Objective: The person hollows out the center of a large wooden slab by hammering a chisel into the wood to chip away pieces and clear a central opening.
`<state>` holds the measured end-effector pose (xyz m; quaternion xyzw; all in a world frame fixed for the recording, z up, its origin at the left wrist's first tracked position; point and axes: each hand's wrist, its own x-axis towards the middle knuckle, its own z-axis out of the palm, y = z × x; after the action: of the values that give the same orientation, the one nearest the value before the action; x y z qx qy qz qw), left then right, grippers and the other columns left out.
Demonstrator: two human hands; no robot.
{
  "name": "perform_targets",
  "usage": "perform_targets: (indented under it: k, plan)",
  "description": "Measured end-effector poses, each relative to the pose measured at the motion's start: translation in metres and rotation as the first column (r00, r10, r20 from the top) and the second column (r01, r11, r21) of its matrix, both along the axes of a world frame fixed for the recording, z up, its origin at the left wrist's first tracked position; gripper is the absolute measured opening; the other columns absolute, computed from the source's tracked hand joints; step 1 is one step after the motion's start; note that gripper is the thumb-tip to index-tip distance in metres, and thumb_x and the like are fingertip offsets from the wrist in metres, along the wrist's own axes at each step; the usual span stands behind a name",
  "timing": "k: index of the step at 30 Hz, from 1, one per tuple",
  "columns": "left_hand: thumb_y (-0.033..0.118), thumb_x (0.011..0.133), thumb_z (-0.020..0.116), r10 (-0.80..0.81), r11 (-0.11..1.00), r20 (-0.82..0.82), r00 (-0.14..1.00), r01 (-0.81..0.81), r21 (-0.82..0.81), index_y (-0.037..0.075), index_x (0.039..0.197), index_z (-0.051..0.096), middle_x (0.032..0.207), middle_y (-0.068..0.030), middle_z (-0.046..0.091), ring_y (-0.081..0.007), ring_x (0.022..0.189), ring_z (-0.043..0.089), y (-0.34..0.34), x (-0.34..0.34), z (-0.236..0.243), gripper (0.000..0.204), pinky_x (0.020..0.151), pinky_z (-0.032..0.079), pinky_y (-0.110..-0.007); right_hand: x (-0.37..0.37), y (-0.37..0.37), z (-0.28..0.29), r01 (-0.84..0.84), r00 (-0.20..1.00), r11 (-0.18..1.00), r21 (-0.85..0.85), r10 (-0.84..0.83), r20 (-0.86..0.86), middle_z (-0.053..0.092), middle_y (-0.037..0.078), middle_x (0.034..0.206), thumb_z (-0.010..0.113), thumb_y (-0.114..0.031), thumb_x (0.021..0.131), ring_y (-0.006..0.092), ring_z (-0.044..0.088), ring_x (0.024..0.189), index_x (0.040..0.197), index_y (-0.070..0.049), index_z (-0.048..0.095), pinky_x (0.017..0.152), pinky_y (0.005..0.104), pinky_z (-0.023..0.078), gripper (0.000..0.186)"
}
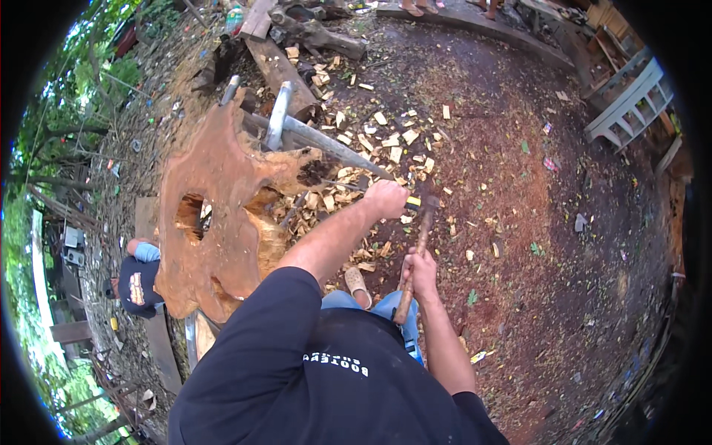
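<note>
My left hand (385, 198) grips a chisel (412, 202) with a yellow and black handle; its long metal shaft points left toward the rough, dark-edged knot of a large wooden slab (222, 170). The slab has a flat reddish face, holes and paler carved edges. My right hand (420, 273) is closed on the wooden handle of a hammer (423, 237), whose head (431, 202) is beside the chisel's handle.
Wood chips (397, 148) litter the ground. Logs (326, 41) and propping posts (279, 111) stand beyond the slab. A co-worker (137, 285) bends at its left. Bare feet (419, 7) show at the top, a white slatted frame (630, 100) at the right.
</note>
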<state>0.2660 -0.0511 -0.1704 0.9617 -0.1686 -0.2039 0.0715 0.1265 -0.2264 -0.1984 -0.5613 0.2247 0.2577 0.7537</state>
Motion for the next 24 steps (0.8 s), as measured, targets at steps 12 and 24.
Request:
perform_targets:
  k: [12,24]
  plan:
    - [0.020,0.080,0.064,0.101,0.995,0.033,0.994,-0.102,0.024,0.009,0.095,0.073,0.093,-0.0120,0.074,-0.0271,0.091,0.072,-0.003,0.022,0.008,0.021,0.085,0.057,-0.039,0.030,0.004,0.005,-0.172,0.979,0.985,-0.016,0.173,0.107,0.052,0.001,0.066,0.052,-0.008,0.085,0.0110,0.050,0.044,0.103,-0.006,0.048,0.037,0.0261,0.043,0.018]
    - [0.019,0.079,0.065,0.108,0.994,-0.004,0.994,-0.108,0.022,0.010,0.094,0.073,0.095,-0.0112,0.074,-0.0265,0.093,0.071,-0.002,0.017,-0.001,0.019,0.085,0.056,-0.039,0.065,-0.067,0.002,0.483,0.861,0.861,0.161,-0.500,0.090,0.050,0.001,0.063,0.045,-0.008,0.088,0.0103,0.049,0.045,0.095,-0.006,0.047,0.036,0.0261,0.043,0.008]
